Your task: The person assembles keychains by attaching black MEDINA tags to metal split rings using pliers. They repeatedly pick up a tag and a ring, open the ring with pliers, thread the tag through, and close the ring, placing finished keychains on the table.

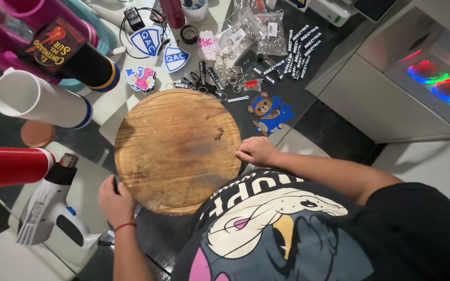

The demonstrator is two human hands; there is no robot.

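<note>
A white heat gun (53, 213), coloured rolls (32, 99), key rings (230, 67) and a bear cutout (262, 105) lie on the table (298, 93).

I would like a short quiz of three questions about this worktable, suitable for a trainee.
1. True or false: both hands touch the round wooden board.
2. Which tool lies nearest the left hand? A) white heat gun B) scissors C) hammer
3. Fill in: beyond the right hand lies a brown ____-shaped cutout.

Key: 1 true, at opposite edges. 2 A, the white heat gun. 3 bear.
</note>
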